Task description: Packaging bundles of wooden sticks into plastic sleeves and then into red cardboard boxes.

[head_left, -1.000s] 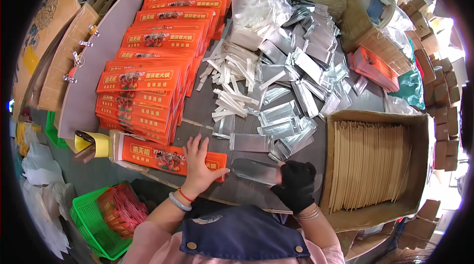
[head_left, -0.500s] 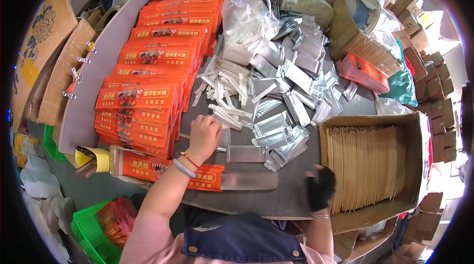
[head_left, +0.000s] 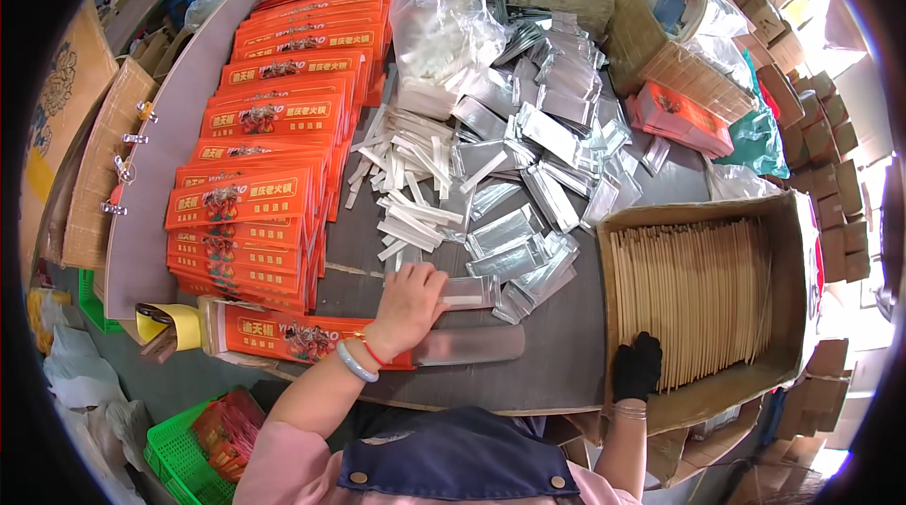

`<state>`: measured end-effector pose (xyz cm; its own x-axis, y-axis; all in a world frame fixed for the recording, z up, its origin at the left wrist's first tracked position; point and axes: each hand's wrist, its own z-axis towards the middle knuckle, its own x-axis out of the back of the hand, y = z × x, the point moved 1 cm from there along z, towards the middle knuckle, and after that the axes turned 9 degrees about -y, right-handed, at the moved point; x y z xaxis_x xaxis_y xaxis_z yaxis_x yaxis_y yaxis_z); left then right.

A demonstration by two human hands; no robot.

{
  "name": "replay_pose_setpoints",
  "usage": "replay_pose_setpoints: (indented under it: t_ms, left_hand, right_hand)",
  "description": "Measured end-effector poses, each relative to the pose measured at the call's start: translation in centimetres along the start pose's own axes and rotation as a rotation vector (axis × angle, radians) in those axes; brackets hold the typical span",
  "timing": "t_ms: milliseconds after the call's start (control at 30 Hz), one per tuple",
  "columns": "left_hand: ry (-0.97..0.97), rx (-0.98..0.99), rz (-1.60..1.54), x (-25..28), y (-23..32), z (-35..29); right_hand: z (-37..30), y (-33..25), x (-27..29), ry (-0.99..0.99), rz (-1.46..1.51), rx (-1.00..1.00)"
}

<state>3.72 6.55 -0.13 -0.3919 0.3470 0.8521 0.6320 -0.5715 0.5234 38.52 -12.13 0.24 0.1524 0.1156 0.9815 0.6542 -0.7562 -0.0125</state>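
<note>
Table: dark grey top (head_left: 566, 368), raised grey wall round its far and left sides; everything below lies on it or is reached across it.
Red pile: overlapping orange-red sleeves (head_left: 250, 198) down the left side; long axes run mostly left to right.
Carton: open cardboard box (head_left: 791, 288) at the right; right hand nearer to it, left well apart.
Sticks: tan row (head_left: 703, 302) filling most of the carton; they lie ahead and to the right of the right hand, long axes pointing away from the person.
Near sleeve: one orange-red sleeve (head_left: 283, 338) along the near edge, long axis left to right, under the left wrist; a clear greyish strip (head_left: 477, 345) runs on from its right end (joined or separate, I cannot tell).
Right hand: black-gloved (head_left: 638, 368), at the sticks' near left corner; fingertips lost against them, so grip undecided.
Left hand: bare (head_left: 412, 302), fingers bent together, thumb hidden; pinching or merely resting, I cannot tell.
Silver packet: small flat one (head_left: 477, 291), just right of the left fingers, long axis left to right.
</note>
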Motion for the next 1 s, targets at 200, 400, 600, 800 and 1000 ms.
replay_pose_setpoints:
  t_ms: [200, 400, 600, 800, 1000]
  left_hand:
    - [0.042, 0.0, 0.024, -0.2, 0.1, 0.5]
    - [-0.368, 0.182, -0.629, 1.8, 1.5, -1.6]
    - [-0.075, -0.023, -0.066, 0.3, 3.0, -4.4]
    - [0.095, 0.05, -0.145, 1.5, 1.7, -6.4]
    - [0.083, 0.091, -0.144, 1.5, 0.6, -8.4]
  right_hand:
    - [-0.8, -0.4, -0.3, 0.029, 0.015, 0.005]
    - [-2.2, -0.2, -0.5, 0.213, 0.06, 0.154]
    - [-1.5, -0.4, -1.0, 0.195, 0.027, 0.149]
    - [-0.4, -1.7, 0.9, -0.076, -0.082, 0.012]
    - [-0.8, -1.3, 0.5, -0.021, -0.019, 0.08]
